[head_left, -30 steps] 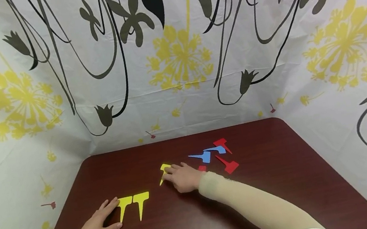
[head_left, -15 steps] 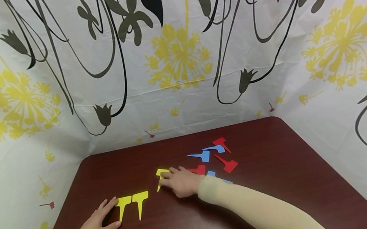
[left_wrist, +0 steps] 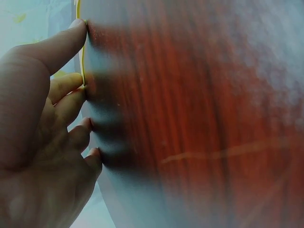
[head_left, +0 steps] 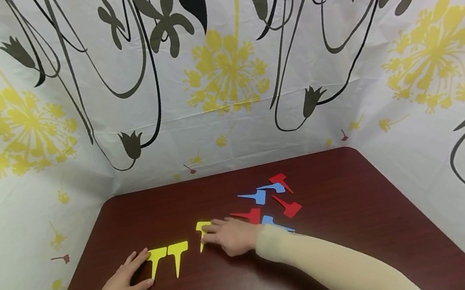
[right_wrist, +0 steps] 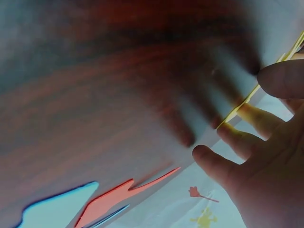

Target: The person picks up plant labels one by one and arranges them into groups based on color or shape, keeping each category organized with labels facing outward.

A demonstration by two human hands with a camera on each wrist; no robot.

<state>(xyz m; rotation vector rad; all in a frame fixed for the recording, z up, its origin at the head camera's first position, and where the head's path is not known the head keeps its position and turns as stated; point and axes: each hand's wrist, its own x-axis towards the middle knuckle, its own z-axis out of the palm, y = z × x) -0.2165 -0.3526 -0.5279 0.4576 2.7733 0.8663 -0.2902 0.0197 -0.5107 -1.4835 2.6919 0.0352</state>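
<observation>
Two yellow T-shaped plant labels stand out near the left hand: one point(head_left: 157, 256) touched by the left hand point(head_left: 116, 289), another point(head_left: 178, 248) just right of it, heads nearly meeting. The left fingertips rest at its head and the thumb lies by its pointed end, fingers extended. Farther right, a third yellow plant label point(head_left: 201, 227) lies partly under the fingertips of the right hand point(head_left: 235, 236), which press on it from above. In the right wrist view this label appears edge-on as a thin yellow strip point(right_wrist: 232, 114), with the fingers fairly straight against it.
Behind and right of the right hand lie red plant labels point(head_left: 291, 209) and blue ones point(head_left: 259, 197), several in all. One blue label point(head_left: 268, 220) is partly hidden by the right sleeve. Patterned cloth point(head_left: 233, 150) rises beyond the dark red table's point(head_left: 157, 210) far edge.
The right hand has slid the third yellow label toward the person and slightly left. A red label and a blue label have come out from under the right arm. The left hand stays put.
</observation>
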